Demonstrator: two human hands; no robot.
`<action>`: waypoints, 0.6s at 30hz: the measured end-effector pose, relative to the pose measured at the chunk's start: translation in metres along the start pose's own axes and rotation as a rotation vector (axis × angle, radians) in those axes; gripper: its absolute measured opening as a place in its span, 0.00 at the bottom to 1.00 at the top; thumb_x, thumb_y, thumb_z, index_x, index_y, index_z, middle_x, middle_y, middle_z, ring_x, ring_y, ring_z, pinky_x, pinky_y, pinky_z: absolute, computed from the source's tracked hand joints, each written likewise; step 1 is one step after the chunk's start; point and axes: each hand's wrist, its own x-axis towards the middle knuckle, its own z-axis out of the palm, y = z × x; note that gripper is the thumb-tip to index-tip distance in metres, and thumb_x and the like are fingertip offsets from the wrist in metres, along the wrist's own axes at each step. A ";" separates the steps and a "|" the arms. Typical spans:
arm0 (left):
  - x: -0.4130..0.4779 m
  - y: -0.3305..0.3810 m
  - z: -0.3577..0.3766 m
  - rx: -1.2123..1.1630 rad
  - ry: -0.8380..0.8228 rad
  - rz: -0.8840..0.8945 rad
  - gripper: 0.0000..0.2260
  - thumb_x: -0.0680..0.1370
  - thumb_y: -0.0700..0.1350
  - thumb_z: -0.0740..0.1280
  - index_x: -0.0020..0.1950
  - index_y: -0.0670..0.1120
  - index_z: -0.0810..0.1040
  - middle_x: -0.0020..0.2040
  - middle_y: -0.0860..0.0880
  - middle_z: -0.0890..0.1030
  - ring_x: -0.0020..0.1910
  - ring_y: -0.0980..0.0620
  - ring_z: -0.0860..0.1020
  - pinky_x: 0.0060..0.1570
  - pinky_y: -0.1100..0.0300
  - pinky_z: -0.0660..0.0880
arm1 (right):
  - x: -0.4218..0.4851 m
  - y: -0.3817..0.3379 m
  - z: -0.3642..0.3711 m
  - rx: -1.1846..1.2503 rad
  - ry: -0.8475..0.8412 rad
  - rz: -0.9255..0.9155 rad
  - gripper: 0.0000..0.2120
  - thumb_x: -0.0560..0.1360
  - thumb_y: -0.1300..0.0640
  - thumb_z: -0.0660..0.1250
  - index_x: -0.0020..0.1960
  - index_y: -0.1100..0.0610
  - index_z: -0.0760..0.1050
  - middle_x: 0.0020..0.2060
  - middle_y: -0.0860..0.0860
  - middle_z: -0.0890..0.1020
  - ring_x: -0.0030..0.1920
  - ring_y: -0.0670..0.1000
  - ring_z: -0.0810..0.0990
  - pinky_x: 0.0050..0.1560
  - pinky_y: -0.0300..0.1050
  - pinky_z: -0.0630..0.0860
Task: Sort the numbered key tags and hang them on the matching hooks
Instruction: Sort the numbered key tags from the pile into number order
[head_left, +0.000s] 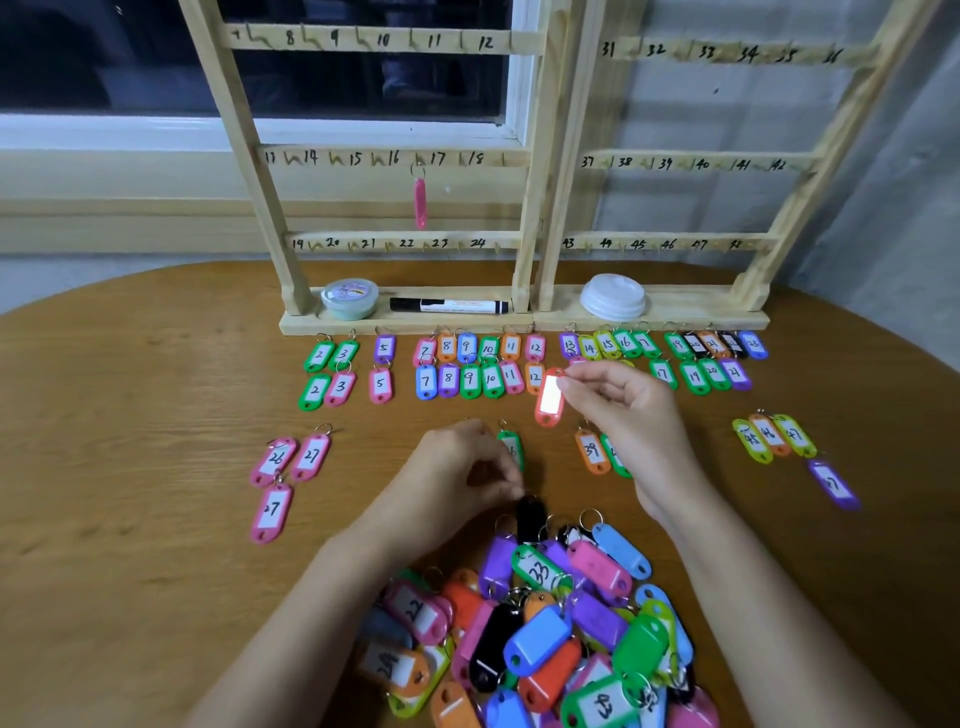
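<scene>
My right hand pinches a red key tag by its ring; the tag hangs above the table with its label glaring white. My left hand has curled fingers pinching the top of a black tag at the far edge of the loose pile of coloured tags. Sorted tags lie in two rows before the wooden hook rack. One pink tag hangs near hook 17. A green tag lies partly behind my left hand.
Pink tags 26 and 27 lie at the left; tags 45 to 47 and a purple tag lie at the right. An orange tag 39 sits under my right wrist. The rack base holds a putty tub, marker and white lids.
</scene>
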 end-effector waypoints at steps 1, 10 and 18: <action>0.001 0.000 -0.002 -0.051 0.021 -0.020 0.06 0.71 0.40 0.75 0.40 0.51 0.82 0.41 0.55 0.79 0.41 0.59 0.77 0.43 0.69 0.70 | 0.000 0.000 0.000 0.000 0.003 -0.001 0.05 0.73 0.61 0.71 0.45 0.51 0.80 0.41 0.48 0.84 0.43 0.41 0.80 0.44 0.32 0.76; 0.002 0.018 -0.014 -0.997 0.177 -0.448 0.07 0.81 0.37 0.59 0.44 0.44 0.70 0.49 0.38 0.83 0.44 0.47 0.78 0.42 0.59 0.80 | 0.000 0.000 -0.002 -0.013 0.016 -0.007 0.05 0.74 0.60 0.70 0.46 0.51 0.80 0.42 0.48 0.84 0.43 0.40 0.80 0.43 0.29 0.74; -0.001 0.011 -0.019 -0.915 0.200 -0.488 0.03 0.76 0.37 0.67 0.43 0.44 0.75 0.40 0.44 0.75 0.34 0.57 0.76 0.33 0.67 0.75 | -0.001 0.001 -0.002 -0.049 0.009 0.000 0.05 0.74 0.57 0.70 0.46 0.48 0.80 0.42 0.46 0.84 0.46 0.42 0.81 0.46 0.33 0.77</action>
